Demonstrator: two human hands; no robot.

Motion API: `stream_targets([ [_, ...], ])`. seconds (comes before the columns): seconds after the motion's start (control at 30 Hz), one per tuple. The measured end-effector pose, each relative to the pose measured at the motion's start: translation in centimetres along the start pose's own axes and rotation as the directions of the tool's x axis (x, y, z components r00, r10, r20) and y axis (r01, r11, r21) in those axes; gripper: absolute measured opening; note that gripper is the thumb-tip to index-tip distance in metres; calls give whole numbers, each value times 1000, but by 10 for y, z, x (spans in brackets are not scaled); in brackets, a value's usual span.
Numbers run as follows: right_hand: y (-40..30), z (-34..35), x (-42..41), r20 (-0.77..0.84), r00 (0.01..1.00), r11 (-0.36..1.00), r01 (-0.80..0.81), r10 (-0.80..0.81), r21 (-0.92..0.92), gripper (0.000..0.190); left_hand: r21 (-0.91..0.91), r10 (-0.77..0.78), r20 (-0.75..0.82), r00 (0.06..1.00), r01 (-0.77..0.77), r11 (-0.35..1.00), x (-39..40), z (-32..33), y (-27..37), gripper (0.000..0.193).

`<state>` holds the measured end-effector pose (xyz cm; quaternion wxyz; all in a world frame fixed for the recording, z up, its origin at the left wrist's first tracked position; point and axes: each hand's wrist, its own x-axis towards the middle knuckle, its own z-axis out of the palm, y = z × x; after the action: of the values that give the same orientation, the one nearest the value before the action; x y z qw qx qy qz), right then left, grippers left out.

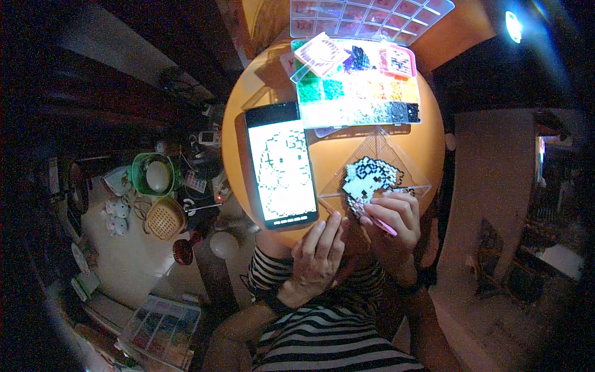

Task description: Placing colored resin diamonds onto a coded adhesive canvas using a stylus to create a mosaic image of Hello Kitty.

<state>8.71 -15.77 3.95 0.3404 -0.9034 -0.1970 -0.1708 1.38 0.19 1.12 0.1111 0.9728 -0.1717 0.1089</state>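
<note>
My right hand grips pink tweezers over the lower edge of a clear pegboard. On the board's pegs sits a fuse-bead figure in white beads with a black outline; my fingers cover part of its lower side. My left hand rests with fingers extended at the board's near left side, seemingly holding nothing. Left of the board lies a phone, its bright screen showing a pixel pattern like the bead figure.
A compartment box of coloured beads stands open at the table's far side, with a square pegboard and a pink-rimmed tray on it. The round table ends close to my lap. Left on the floor are a green basin and a yellow basket.
</note>
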Motion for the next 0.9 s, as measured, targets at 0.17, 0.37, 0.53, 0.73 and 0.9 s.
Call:
stream_targets([
  [0.17, 2, 2, 0, -6, 1000, 1000, 17, -17, 5, 21, -25, -1, 13, 1000, 1, 1000, -3, 2, 0, 39],
  [0.37, 4, 5, -3, -28, 1000, 1000, -14, 14, -14, 28, -40, 0, 36, 999, 1, 999, -2, 0, 0, 41],
  [0.53, 3, 7, -2, -43, 999, 1000, -3, 3, -13, 26, -72, -8, 55, 998, 12, 997, -3, 0, 1, 42],
  [0.73, 0, 4, 0, -13, 1000, 1000, 4, -4, -5, 21, -78, 13, 56, 998, -8, 997, -5, 1, -1, 45],
  [0.9, 1, 4, 0, -3, 1000, 1000, 9, -9, -3, 23, -101, -13, 49, 999, 17, 995, -5, 0, 2, 46],
])
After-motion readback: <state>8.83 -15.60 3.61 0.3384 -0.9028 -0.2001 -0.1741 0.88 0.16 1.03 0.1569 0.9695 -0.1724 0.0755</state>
